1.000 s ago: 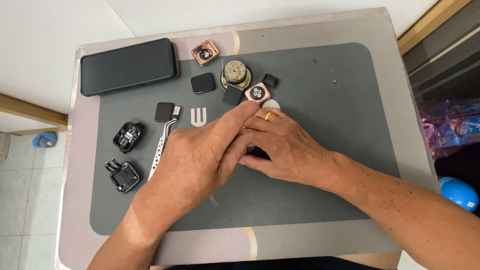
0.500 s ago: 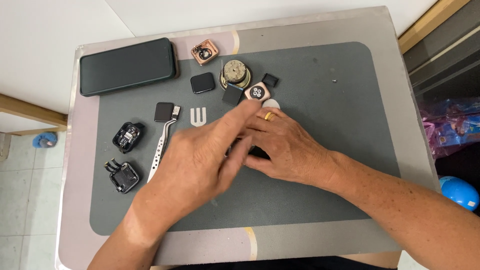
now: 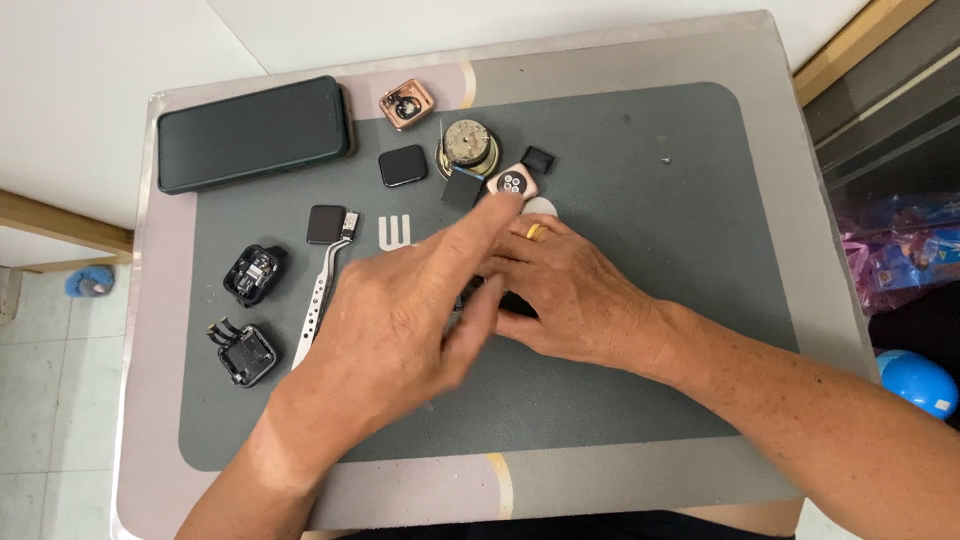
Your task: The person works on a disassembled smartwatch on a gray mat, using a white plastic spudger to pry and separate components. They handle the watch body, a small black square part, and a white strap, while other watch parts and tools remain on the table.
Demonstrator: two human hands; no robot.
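Grey rubber mat [image 3: 620, 150] covers most of the counter [image 3: 760, 60], which stands over pale tile floor with a wooden edge beyond it. At the mat's centre the left hand [image 3: 400, 320] and right hand [image 3: 570, 290] meet over a small dark part [image 3: 515, 303] — mostly hidden, so their grip cannot be told. Left of the mat's centre lie tweezers [image 3: 318, 300]; a phone [image 3: 255, 130] rests at its far-left corner — watch cases [image 3: 248, 315] nearby.

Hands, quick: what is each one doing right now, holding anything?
Left hand: fingers extended over a small dark part on the grey mat; grip cannot be told.
Right hand: fingers curled on the same dark part, mostly hidden.
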